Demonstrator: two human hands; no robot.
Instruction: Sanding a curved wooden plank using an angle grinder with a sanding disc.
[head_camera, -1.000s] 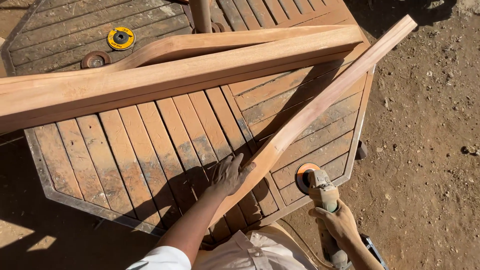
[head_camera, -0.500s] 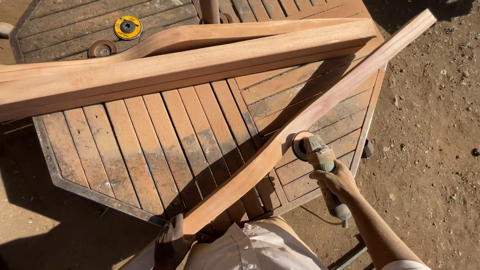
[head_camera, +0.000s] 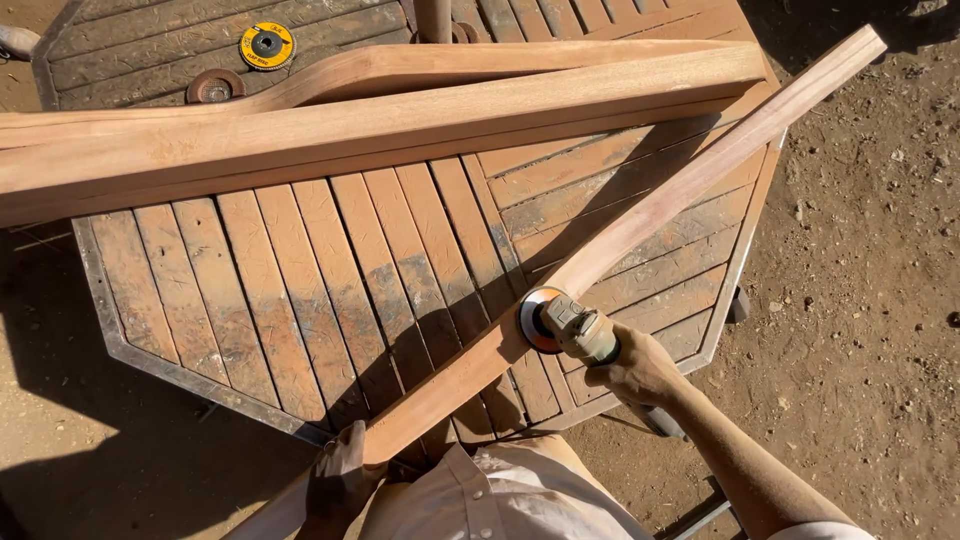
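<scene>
A long curved wooden piece (head_camera: 640, 220) lies slantwise over a slatted wooden table (head_camera: 300, 270), from the near edge up to the far right. My left hand (head_camera: 338, 480) grips its near end, by my body. My right hand (head_camera: 640, 372) holds an angle grinder (head_camera: 570, 328), and the grinder's orange disc (head_camera: 528, 320) touches the side of the curved piece about midway along its near half.
Two long timber beams (head_camera: 380, 120) lie across the far part of the table. A yellow sanding disc (head_camera: 267, 44) and a rusty round disc (head_camera: 214, 88) rest on a second slatted top behind. Bare dirt ground (head_camera: 870, 280) lies to the right.
My left hand slid down the curved piece to its near end. My right hand brought the grinder up and left until its disc met the wood.
</scene>
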